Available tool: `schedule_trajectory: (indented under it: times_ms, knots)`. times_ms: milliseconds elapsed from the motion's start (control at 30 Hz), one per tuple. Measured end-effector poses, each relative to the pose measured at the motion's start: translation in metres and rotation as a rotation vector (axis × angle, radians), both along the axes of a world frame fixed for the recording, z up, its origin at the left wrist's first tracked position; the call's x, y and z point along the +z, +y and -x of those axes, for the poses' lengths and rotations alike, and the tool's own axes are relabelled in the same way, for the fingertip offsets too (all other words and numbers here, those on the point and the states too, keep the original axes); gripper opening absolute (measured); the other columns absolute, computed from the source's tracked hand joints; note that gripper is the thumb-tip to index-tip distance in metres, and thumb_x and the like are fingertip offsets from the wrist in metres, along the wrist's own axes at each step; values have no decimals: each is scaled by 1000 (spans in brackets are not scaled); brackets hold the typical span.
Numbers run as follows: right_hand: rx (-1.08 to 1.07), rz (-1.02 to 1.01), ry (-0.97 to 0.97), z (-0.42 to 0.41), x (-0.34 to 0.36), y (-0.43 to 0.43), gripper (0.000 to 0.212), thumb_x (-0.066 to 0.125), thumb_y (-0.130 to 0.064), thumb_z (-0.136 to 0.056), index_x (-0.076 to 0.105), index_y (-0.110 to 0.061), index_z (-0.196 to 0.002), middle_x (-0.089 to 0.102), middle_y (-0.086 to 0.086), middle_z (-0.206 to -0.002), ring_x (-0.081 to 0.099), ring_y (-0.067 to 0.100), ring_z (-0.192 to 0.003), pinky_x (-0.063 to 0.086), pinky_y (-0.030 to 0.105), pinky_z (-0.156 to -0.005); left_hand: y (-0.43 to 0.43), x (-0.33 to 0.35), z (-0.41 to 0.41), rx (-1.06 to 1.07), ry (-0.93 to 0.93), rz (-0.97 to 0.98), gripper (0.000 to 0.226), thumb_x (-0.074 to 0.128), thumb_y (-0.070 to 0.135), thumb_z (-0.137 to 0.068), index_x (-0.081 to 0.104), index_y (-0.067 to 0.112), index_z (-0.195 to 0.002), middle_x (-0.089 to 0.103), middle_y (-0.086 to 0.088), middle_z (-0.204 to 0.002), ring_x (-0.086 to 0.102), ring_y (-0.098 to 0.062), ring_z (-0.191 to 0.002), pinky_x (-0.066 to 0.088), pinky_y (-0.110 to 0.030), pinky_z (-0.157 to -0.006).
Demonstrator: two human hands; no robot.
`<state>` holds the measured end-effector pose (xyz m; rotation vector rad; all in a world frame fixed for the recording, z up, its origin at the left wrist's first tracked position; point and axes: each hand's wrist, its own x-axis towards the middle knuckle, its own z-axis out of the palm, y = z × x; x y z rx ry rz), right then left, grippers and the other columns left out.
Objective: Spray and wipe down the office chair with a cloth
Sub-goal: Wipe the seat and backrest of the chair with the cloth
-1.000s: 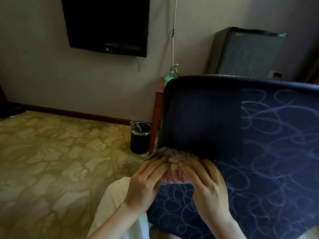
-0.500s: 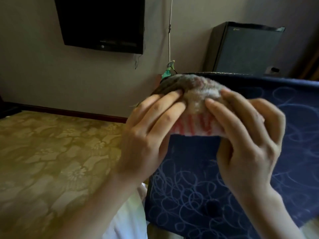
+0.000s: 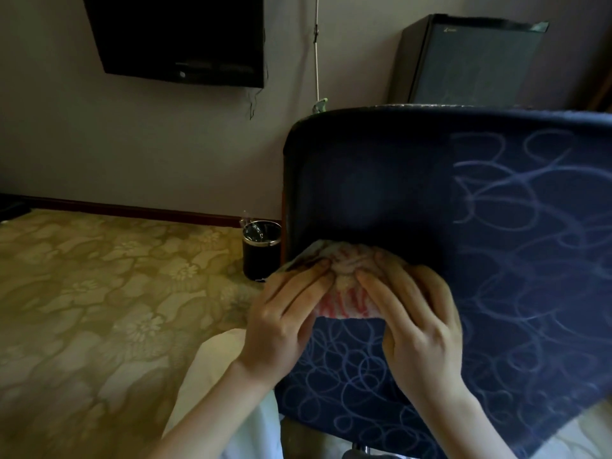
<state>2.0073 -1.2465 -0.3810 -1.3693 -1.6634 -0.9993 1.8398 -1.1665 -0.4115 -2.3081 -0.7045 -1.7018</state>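
The office chair's backrest (image 3: 496,226) fills the right half of the head view, dark blue fabric with pale swirl lines. A bunched white cloth with red stripes (image 3: 344,283) is pressed flat against the backrest's lower left part. My left hand (image 3: 284,313) and my right hand (image 3: 417,313) both lie on the cloth, fingers spread over it, side by side. The green top of a spray bottle (image 3: 319,106) peeks out just behind the backrest's upper left corner; the rest of it is hidden.
A small black waste bin (image 3: 260,250) stands on the patterned carpet (image 3: 99,309) left of the chair. A dark television (image 3: 178,38) hangs on the wall. A black mini fridge (image 3: 470,61) stands behind the chair. White clothing (image 3: 212,376) shows under my left arm.
Both hands with the cloth were low on the backrest, went up to its top edge half a second ago, and are now back down at the lower left part.
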Motion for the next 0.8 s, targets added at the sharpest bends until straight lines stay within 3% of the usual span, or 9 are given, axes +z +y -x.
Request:
schedule_trajectory:
  times_ms: [300, 467, 567, 667, 800]
  knots:
    - [-47, 125, 15, 1, -72, -2, 56, 28, 10, -88, 70, -14, -116, 65, 4, -122, 58, 31, -103, 47, 38, -94, 1, -63, 5, 39, 85, 40, 21, 54, 12, -94, 68, 12, -110, 70, -4, -107, 59, -18, -99, 43, -18, -98]
    - [-52, 245, 30, 6, -93, -18, 53, 35, 7, -81, 71, -14, -114, 63, 1, -124, 54, 26, -105, 57, 39, -75, -9, -75, 20, 27, 303, 34, 26, 54, 10, -87, 72, 12, -106, 71, -2, -106, 59, -17, -96, 57, -34, -74]
    - [24, 163, 38, 16, -55, -29, 48, 38, 1, -85, 67, -17, -119, 61, 0, -126, 53, 29, -105, 53, 42, -81, -19, -44, 27, -1, 259, -12, 29, 55, 9, -89, 64, 13, -116, 64, -2, -119, 57, -19, -101, 55, -35, -79]
    - [85, -11, -45, 33, 22, -41, 50, 36, 3, -90, 58, -21, -128, 55, 0, -133, 49, 33, -107, 45, 41, -90, -28, 28, 32, 29, 48, -113, 30, 53, 11, -91, 53, 12, -121, 52, -5, -129, 53, -29, -108, 48, -36, -92]
    - [62, -175, -126, 52, 110, -36, 44, 29, -9, -101, 63, -21, -126, 58, 1, -134, 46, 33, -111, 44, 42, -86, -21, 110, 38, 46, -120, -176, 29, 55, 3, -93, 58, 3, -122, 57, -16, -129, 55, -33, -115, 44, -36, -101]
